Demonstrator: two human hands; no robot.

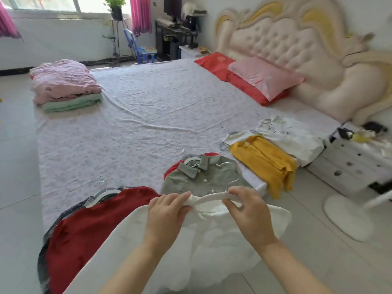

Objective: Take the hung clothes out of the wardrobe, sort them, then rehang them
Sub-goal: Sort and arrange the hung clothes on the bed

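A white garment (pixel 214 240) hangs in front of me over the near edge of the bed (pixel 135 124). My left hand (pixel 167 211) pinches its fabric at one end of a white hanger (pixel 214 197). My right hand (pixel 248 205) grips the hanger's other end. On the bed lie a dark red garment (pixel 91 225) over a plaid one at the left, a grey collared shirt (pixel 203 177) on a hanger in the middle, and a yellow garment (pixel 265 160) with a white printed shirt (pixel 290 134) at the right.
Folded pink and green bedding (pixel 65 85) sits at the bed's far left corner. Red and pink pillows (pixel 261 79) lie by the headboard. A white nightstand (pixel 358 164) and a white fan base (pixel 347 217) stand on the floor to the right.
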